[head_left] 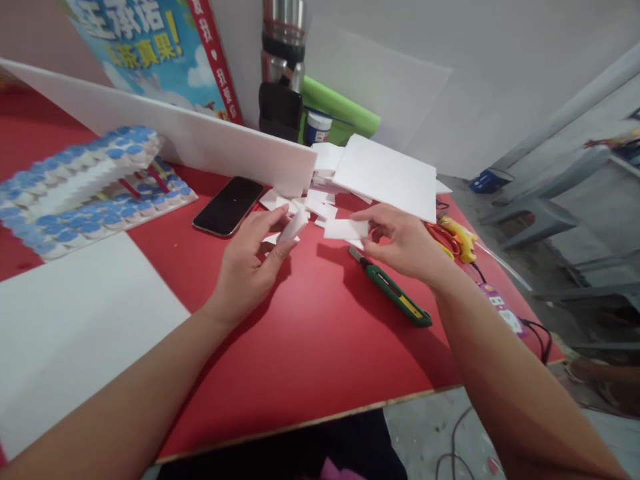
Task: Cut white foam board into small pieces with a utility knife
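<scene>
My left hand (pixel 255 257) holds a small white piece (pixel 293 225) tilted between thumb and fingers. Another flat white rectangle (pixel 344 229) is pinched in my right hand (pixel 393 237), above the red table. Small white pieces (pixel 320 205) lie in a loose pile just behind both hands. Below my right hand rests a green cutter (pixel 395 292), its blade end pointing to the pile. A black phone (pixel 229 205) lies to the left of the pile, near my left hand.
A white and blue model (pixel 90 193) and a white sheet (pixel 85 333) occupy the left of the red table (pixel 300 360). An upright white board (pixel 200 137), a metal bottle (pixel 283 40) and stacked white sheets (pixel 387 175) stand or lie behind. At right are a yellow glue gun (pixel 460 238) and a power strip (pixel 500 308).
</scene>
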`<action>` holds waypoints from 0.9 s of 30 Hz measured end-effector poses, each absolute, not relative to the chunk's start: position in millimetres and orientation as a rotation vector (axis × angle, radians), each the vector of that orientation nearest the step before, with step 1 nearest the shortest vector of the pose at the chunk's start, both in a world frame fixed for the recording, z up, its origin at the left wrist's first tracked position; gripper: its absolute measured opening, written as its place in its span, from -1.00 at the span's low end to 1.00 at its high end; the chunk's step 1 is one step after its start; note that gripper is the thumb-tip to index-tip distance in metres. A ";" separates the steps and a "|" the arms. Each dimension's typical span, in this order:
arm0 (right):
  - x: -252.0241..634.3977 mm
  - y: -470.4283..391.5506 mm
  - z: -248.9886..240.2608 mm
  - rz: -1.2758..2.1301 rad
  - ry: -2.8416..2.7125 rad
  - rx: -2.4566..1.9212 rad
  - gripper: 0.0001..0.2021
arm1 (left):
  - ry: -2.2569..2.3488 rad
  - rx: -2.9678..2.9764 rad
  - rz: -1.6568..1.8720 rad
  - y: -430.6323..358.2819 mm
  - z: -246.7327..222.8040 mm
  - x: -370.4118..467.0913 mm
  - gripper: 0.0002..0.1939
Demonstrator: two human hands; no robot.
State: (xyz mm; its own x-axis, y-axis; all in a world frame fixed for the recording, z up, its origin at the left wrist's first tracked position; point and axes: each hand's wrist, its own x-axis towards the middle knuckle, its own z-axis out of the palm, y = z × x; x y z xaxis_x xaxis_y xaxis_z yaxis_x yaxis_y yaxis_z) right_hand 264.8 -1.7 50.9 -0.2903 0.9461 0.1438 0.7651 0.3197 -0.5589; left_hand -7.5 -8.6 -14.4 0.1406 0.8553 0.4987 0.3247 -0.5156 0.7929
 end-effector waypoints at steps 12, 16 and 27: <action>233.0 -1.3 36.8 1.042 -1.896 -1.194 -0.49 | 1.094 1.777 1.172 -4.5 -25.2 -10.1 -0.47; 226.4 -5.8 26.5 1.131 -1.794 -1.145 -0.51 | 1.108 1.862 1.107 -10.5 -21.0 -5.9 -0.50; 219.0 -13.1 22.3 1.324 -1.673 -1.040 -0.68 | 1.109 1.854 0.953 -14.6 -15.9 2.5 -0.63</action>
